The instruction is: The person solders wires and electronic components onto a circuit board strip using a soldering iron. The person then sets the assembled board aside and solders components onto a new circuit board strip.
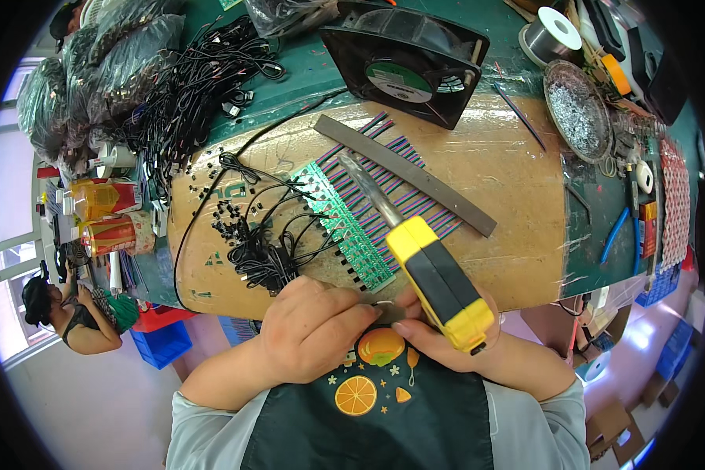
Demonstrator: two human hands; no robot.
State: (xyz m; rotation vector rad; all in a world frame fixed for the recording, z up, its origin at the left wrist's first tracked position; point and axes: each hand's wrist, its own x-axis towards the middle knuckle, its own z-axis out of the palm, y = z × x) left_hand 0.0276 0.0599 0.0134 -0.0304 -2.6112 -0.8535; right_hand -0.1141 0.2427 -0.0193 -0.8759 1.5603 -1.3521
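My left hand [313,323] is closed near the table's front edge. Between its fingertips and those of my right hand [446,333] shows a short, thin wire end [381,303]. A yellow and black soldering gun [440,274] lies over my right hand, which is curled around its lower part; its metal nose points away from me, above the board. A green circuit board panel [345,227] lies ahead, with black cables [270,262] running from its left side and rows of coloured wires [399,168] fanning out behind. A grey-brown flat bar [407,176] presses across those wires.
A black fan [407,59] stands at the back. Bundles of black cables [204,86] and plastic bags [110,74] fill the back left. At the right are a solder spool [552,37] and a dish of silvery scraps [578,110]. Another person [82,309] sits at far left.
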